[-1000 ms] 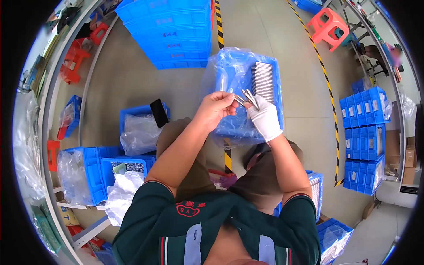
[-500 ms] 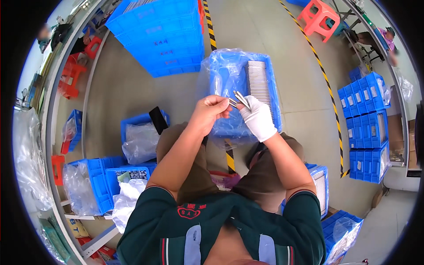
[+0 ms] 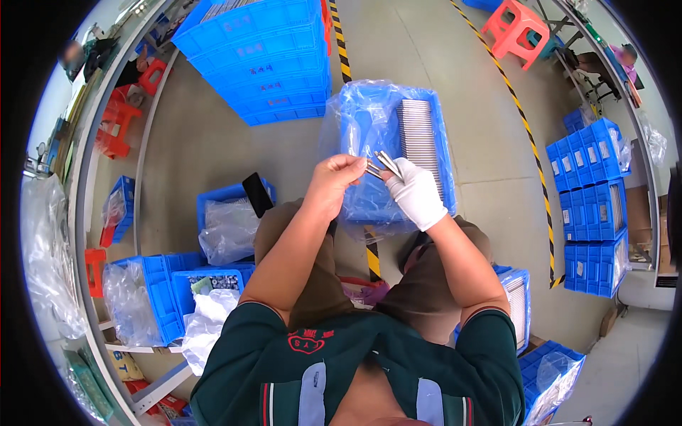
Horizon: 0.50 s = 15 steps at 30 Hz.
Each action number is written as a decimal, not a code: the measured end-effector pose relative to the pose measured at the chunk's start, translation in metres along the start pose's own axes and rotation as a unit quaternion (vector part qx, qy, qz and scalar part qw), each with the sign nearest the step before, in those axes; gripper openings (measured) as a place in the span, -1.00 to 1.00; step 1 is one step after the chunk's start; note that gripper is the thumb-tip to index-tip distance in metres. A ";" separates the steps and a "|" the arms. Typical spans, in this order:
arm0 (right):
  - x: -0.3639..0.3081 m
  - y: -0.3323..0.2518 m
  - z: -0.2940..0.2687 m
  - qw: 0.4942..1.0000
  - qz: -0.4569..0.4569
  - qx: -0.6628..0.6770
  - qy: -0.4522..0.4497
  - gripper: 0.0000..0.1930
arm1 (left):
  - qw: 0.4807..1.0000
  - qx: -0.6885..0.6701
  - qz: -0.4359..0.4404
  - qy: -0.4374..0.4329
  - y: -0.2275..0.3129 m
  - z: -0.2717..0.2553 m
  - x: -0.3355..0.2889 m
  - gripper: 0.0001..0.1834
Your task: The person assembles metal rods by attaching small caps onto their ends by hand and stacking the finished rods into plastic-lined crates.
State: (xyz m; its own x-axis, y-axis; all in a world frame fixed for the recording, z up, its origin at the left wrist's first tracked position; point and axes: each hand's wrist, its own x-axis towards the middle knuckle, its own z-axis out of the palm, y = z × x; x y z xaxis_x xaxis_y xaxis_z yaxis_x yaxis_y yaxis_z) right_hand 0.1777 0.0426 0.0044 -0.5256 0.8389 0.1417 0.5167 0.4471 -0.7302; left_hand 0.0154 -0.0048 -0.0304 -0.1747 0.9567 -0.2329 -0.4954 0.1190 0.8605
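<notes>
Over a blue plastic crate (image 3: 446, 153) lined with clear film, both my hands come close together. In my right hand (image 3: 418, 195), which wears a white glove, are a few slim metal rods (image 3: 387, 162), closed in the fingers and pointing up to the left. My bare left hand (image 3: 336, 183) pinches the end of one such metal rod (image 3: 373, 169) between thumb and fingertips. Inside the crate, a long row of similar metal rods (image 3: 419, 131) is stacked along the right side, and crumpled clear film (image 3: 369, 121) covers the left side.
Tall stacked blue crates (image 3: 273, 67) stand at the far left. A black phone (image 3: 256, 194) lies on a film-covered crate by my left knee. A blue bin of small metal parts (image 3: 224, 281) is at my left. More crates (image 3: 593, 206) and a red stool (image 3: 516, 32) are at right.
The hands stay nearly in place, with only slight movement of the fingers and rods. The whole view has shifted a little.
</notes>
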 end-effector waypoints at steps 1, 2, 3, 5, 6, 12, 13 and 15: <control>0.000 -0.001 -0.001 1.000 0.001 -0.002 -0.001 -0.81 | 1.000 -0.005 0.003 0.000 -0.001 -0.001 0.001 -0.85; 0.000 -0.001 0.000 1.000 0.002 -0.001 0.000 -0.81 | 1.000 -0.010 0.004 0.000 -0.002 -0.002 0.002 -0.85; 0.000 -0.002 0.001 1.000 0.000 -0.014 -0.001 -0.85 | 1.000 -0.009 0.003 0.000 -0.002 -0.002 0.002 -0.85; 0.000 -0.003 0.001 1.000 -0.001 -0.026 -0.001 -0.88 | 1.000 -0.029 0.011 -0.004 -0.001 0.000 0.001 -0.83; 0.000 -0.003 0.000 0.999 -0.003 -0.032 -0.003 -0.87 | 1.000 -0.028 0.010 -0.005 -0.001 0.000 0.001 -0.83; -0.002 -0.006 0.005 0.998 -0.015 -0.061 0.015 -0.88 | 0.998 0.032 0.053 0.003 -0.004 0.002 -0.003 -0.82; -0.003 -0.008 0.005 0.998 -0.015 -0.066 0.011 -0.89 | 0.998 0.040 0.043 -0.002 -0.004 0.000 -0.004 -0.84; -0.001 -0.001 0.003 0.999 -0.021 -0.046 -0.001 -0.88 | 0.998 0.047 0.037 -0.007 0.000 0.000 -0.003 -0.85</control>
State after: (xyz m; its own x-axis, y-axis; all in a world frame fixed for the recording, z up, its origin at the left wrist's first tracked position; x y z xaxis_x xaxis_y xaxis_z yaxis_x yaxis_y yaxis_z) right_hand 0.1758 0.0409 0.0029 -0.5495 0.8179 0.1705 0.5542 0.5095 -0.6582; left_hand 0.0156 -0.0078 -0.0301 -0.1946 0.9674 -0.1618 -0.4002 0.0723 0.9136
